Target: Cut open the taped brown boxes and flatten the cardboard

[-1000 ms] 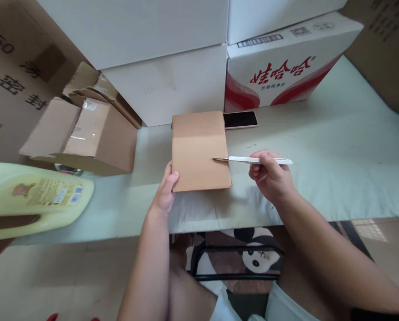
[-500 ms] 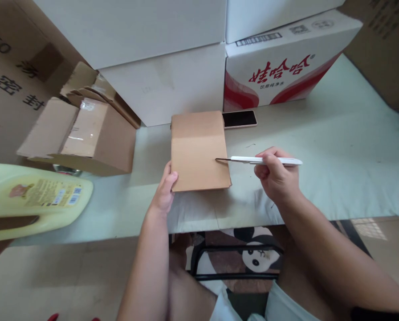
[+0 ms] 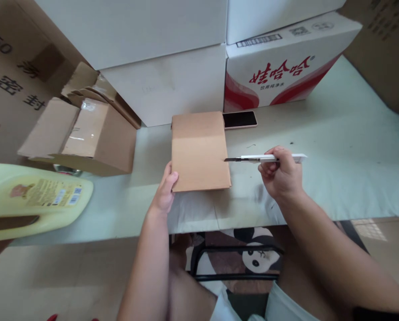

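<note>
A small flat brown cardboard box [image 3: 199, 149] lies on the pale green table [image 3: 336, 147]. My left hand [image 3: 165, 191] grips its near left corner, fingers curled on the edge. My right hand [image 3: 281, 174] is closed around a white utility knife [image 3: 268, 158] held level, its dark blade tip just at the box's right edge. A black phone [image 3: 240, 119] lies flat behind the box.
White cartons [image 3: 166, 84] and a red-and-white printed carton [image 3: 286, 62] are stacked at the back. An open brown carton [image 3: 86, 133] stands at left, a yellow jug [image 3: 32, 198] lies at the near left. A panda-print stool [image 3: 249, 256] is under the table edge.
My right hand has drawn the knife to the right, so the blade tip has come off the box's top to its right edge. The left hand and box have stayed put.
</note>
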Tool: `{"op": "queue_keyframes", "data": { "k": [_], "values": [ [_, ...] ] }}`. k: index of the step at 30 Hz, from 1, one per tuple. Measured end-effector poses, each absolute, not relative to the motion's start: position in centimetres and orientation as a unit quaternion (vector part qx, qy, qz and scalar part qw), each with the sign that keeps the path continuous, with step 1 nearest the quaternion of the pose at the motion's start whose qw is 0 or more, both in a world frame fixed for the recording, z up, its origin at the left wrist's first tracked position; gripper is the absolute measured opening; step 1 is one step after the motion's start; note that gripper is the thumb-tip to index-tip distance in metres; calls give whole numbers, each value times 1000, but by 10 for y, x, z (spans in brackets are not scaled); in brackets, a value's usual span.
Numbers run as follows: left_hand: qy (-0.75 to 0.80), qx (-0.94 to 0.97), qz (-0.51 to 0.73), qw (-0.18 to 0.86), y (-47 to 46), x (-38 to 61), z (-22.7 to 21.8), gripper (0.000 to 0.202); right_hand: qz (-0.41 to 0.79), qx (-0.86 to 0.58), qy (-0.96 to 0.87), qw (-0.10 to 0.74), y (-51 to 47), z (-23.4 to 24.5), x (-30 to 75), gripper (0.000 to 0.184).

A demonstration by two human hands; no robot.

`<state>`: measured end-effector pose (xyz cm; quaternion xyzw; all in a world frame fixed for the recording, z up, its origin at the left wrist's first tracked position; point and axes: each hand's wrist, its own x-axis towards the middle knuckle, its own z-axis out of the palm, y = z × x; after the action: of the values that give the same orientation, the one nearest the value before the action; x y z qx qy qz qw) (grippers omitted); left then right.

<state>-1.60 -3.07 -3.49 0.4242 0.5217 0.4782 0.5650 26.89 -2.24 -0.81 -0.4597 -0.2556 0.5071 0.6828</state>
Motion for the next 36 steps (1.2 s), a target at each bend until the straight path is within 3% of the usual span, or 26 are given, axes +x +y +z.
{"op": "queue_keyframes", "data": {
  "k": [14, 20, 24, 36],
  "values": [
    [512, 420, 485, 571, -31, -17, -36, 61, 502, -475, -236, 683, -20, -9, 273, 24],
    [511, 425, 482, 570, -31, -18, -37, 60, 538, -430, -285, 667, -18, -10, 281, 40],
    [512, 424, 484, 569, -31, -17, -35, 60, 616, -408, -295, 605, -20, -7, 278, 41],
    [520, 423, 482, 565, -31, -19, -38, 60, 746, -456, -346, 341, -30, -16, 261, 11]
  ]
}}
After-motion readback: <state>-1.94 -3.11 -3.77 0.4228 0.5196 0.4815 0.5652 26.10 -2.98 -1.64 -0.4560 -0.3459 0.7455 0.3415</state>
